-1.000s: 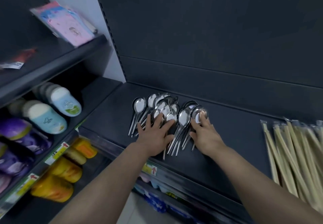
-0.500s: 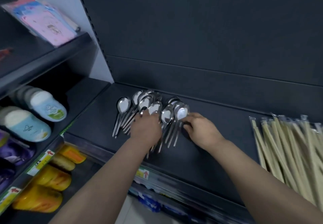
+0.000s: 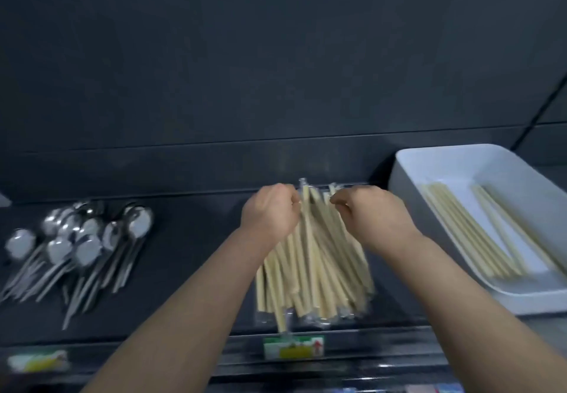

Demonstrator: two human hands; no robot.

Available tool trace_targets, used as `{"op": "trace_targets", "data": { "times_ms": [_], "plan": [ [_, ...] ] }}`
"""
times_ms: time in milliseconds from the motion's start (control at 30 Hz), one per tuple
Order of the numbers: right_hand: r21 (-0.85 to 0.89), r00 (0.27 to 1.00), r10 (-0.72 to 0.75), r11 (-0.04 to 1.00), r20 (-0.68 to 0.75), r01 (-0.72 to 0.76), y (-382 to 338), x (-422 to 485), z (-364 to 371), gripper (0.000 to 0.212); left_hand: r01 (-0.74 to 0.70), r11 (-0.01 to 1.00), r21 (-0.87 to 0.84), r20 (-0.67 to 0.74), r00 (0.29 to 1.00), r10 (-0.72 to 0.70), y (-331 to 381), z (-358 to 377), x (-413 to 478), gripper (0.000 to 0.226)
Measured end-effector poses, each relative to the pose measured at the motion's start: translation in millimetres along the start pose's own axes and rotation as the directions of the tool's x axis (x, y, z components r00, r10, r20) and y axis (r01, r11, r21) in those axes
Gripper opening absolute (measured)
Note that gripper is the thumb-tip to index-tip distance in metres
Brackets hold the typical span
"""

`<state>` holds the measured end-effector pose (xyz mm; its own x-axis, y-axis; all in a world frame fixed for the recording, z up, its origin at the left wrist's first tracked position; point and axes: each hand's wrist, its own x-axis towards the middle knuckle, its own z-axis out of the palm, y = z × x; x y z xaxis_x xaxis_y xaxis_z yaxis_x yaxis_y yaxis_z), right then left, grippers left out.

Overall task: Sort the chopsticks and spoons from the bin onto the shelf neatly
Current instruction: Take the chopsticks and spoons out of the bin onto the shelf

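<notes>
We find the chopsticks (image 3: 313,263) heaped in the middle of the shelf (image 3: 196,254), pale sticks in clear wrappers. They fan out a little, with the near ends at the front lip and one stick poking over it above a price tag (image 3: 293,346). The left hand (image 3: 270,213) and right hand (image 3: 374,214) sit at the far tips, one on each side of the heap. Their fingers are curled in, and they seem to pinch the wrapper tops, though blur keeps us from being sure of the grip.

We judge these things light and stiff along their length. The film should be slick, so the pairs will slide over one another and splay if we push from one end only. We would take a bundle round its middle, or square the heap by pressing both sides together and then tapping the ends level. Pulling by the wrapper tops risks drawing out single pairs and leaving the rest skewed.

The spoons (image 3: 79,239) lie well apart at the left of the shelf, bowls away and handles toward us, overlapping loosely. They look like polished metal. We expect them to be heavier and rigid, apt to clatter and skid, and best gathered by the handles.

The white bin (image 3: 460,171) stands at the right, just beside the heap, tilted in our view. A few more chopsticks lie along its floor in two loose groups. We see no spoons in it, so we judge the sorting is well along.
</notes>
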<state>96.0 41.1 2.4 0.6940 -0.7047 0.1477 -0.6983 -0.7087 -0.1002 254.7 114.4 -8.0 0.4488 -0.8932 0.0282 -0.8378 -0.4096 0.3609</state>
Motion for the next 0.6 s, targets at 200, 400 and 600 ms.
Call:
{"op": "trace_targets", "data": {
  "times_ms": [200, 400, 600],
  "plan": [
    [-0.007, 0.997, 0.073, 0.997, -0.027, -0.073, 142.5, -42.8, -23.5, 0.027, -0.083, 0.995, -0.051, -0.088, 0.993, 0.078, 154.9, 42.3, 9.8, 0.023],
    [0.043, 0.983, 0.184, 0.982, 0.024, -0.185, 247.2, -58.9, -22.5, 0.028, -0.125, 0.986, -0.11, -0.065, 0.991, 0.119, 253.0, 80.8, 17.5, 0.023],
    [0.096, 0.957, 0.217, 0.966, 0.19, -0.238, 297.0, -68.3, -5.5, 0.04, 0.109, 0.991, 0.081, 0.184, 0.975, -0.122, 284.6, 121.8, 31.7, 0.028]
  ]
}}
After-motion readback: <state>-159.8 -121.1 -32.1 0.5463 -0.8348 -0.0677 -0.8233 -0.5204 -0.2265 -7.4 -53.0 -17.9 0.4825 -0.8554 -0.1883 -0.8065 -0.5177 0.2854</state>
